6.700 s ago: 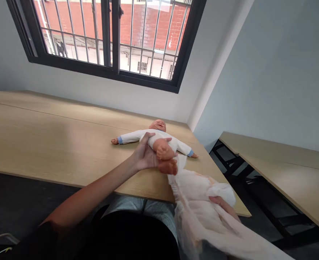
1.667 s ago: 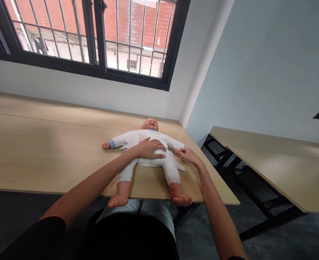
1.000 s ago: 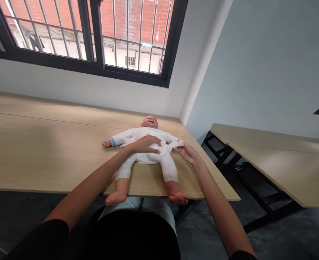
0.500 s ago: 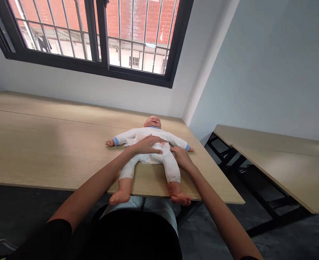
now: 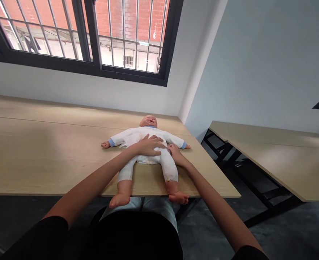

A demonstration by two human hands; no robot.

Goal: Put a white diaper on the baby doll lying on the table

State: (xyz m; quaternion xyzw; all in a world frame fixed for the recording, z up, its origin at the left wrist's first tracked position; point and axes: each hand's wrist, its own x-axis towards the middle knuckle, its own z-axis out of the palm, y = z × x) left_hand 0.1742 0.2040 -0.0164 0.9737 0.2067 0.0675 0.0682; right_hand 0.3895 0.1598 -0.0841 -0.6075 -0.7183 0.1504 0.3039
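A baby doll [image 5: 169,166] in a white suit with blue collar and cuffs lies on its back, its feet over the table's front edge. My left hand [image 5: 149,146] rests across the doll's belly, fingers stretched out and apart, palm down on the white cloth. At the doll's hip, on the right side of the view, my right hand [image 5: 176,155] has its fingers curled against the suit's waist, closed on the edge of the cloth. The fingertips of both hands are close together. A loose white flap of cloth [image 5: 125,141] sticks out at the doll's other side.
The doll lies on a light wooden table [image 5: 53,162] set against the wall under a barred window [image 5: 127,36]. A second wooden table [image 5: 270,144] with black legs stands to the right, across a gap. My lap is below the front edge.
My view has turned slightly, so the window and tables sit a little differently. My right hand has shifted a little nearer to my left hand at the doll's waist; my left hand stays on the belly.
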